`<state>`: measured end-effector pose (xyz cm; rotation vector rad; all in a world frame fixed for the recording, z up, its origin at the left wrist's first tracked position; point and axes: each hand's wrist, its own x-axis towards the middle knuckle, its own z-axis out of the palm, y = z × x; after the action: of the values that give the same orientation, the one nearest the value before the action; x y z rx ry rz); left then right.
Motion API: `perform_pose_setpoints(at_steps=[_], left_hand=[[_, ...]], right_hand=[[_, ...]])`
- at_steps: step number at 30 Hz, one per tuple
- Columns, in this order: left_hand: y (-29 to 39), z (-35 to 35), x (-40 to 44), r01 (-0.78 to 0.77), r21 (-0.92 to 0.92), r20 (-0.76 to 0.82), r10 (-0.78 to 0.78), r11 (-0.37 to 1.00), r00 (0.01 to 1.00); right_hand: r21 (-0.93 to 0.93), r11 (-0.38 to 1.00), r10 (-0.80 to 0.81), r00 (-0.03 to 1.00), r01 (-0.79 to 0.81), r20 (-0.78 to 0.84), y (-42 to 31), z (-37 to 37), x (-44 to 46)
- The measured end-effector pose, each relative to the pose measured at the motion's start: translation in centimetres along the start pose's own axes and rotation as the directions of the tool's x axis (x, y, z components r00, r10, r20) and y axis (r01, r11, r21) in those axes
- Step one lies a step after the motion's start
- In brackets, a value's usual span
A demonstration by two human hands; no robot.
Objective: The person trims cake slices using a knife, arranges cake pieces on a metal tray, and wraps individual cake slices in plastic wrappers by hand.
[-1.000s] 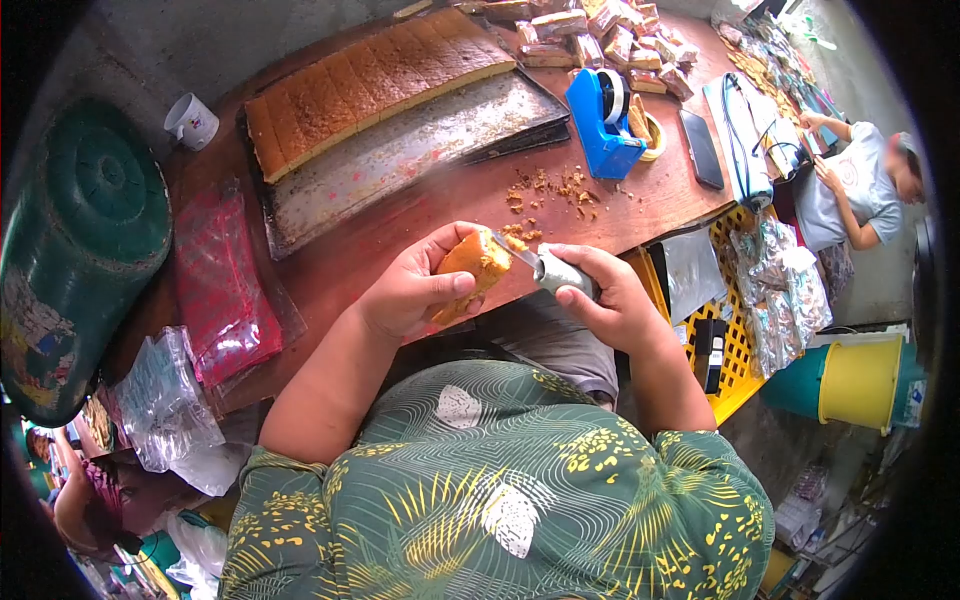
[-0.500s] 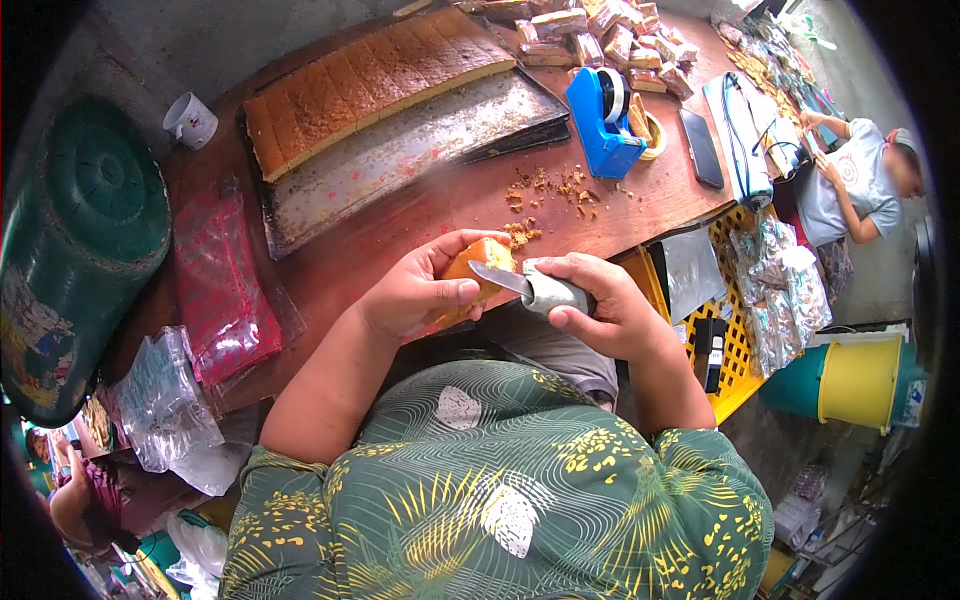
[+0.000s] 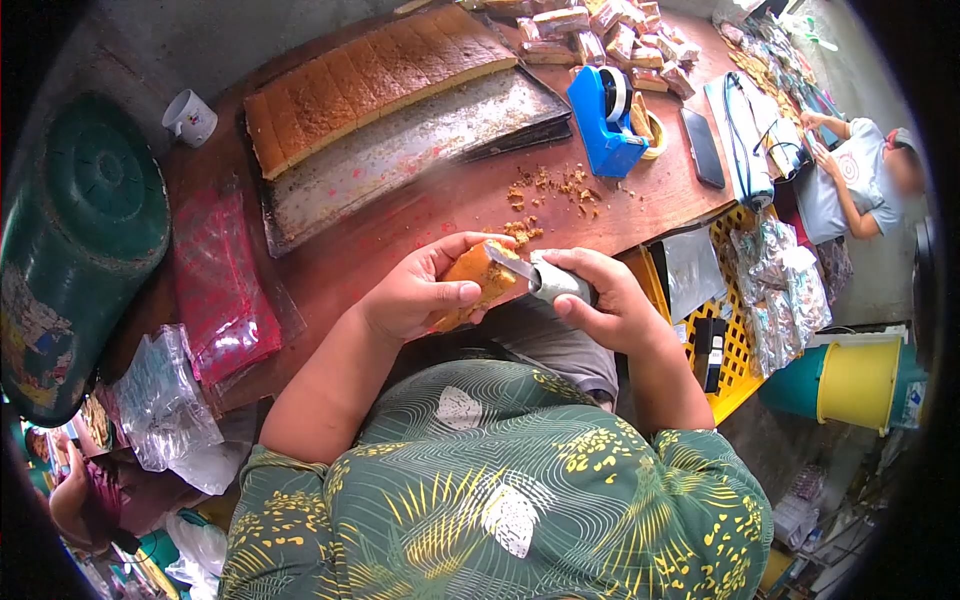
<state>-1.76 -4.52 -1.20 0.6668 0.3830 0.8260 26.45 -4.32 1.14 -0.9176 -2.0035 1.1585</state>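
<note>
My left hand point(image 3: 415, 291) is closed round a piece of cake point(image 3: 477, 275), held over the table's near edge. My right hand point(image 3: 605, 295) grips a knife point(image 3: 512, 263) by its grey, wrapped-looking handle; the blade lies against the end of the cake piece. Crumbs point(image 3: 555, 190) are scattered on the table just beyond both hands. Farther back, a sliced slab of cake point(image 3: 370, 80) rests along the far side of a metal tray point(image 3: 400, 150).
A blue tape dispenser point(image 3: 607, 130), a phone point(image 3: 702, 148) and wrapped pieces point(image 3: 640, 45) are at the back right. Red plastic bags point(image 3: 225, 285), a mug point(image 3: 190, 118) and a green container point(image 3: 85, 250) stand left. A yellow crate point(image 3: 735, 375) and a co-worker point(image 3: 855, 185) are right.
The knife blade has moved over the end of the cake piece, from its upper side back and across the cut face. My left hand has tilted the piece slightly.
</note>
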Motion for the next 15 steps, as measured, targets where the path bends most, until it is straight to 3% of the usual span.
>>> perform_pose_setpoints(at_steps=[7,10,11,14,15], left_hand=[[0.5,0.4,0.0,0.029,-0.005,-0.030,-0.029,1.000,0.999],[0.9,0.9,0.3,0.014,0.084,-0.090,-0.007,0.996,0.996],[1.0,0.9,0.4,0.009,0.130,-0.109,0.005,0.992,0.994],[0.7,0.6,0.7,-0.037,0.515,-0.224,0.176,0.856,0.959],[0.9,0.0,0.8,-0.061,0.649,-0.206,0.252,0.758,0.946]], right_hand=[[0.116,0.989,0.087,0.996,-0.088,0.012,0.6,0.0,-0.1],[0.453,0.843,0.305,0.951,-0.292,0.047,1.6,-0.3,-0.4],[0.447,0.819,0.391,0.920,-0.360,0.023,1.6,-0.5,-0.2],[-0.020,0.939,0.338,0.932,-0.343,-0.128,1.8,-0.9,0.0],[0.007,0.937,0.346,0.927,-0.349,-0.145,2.3,-0.9,-0.2]])
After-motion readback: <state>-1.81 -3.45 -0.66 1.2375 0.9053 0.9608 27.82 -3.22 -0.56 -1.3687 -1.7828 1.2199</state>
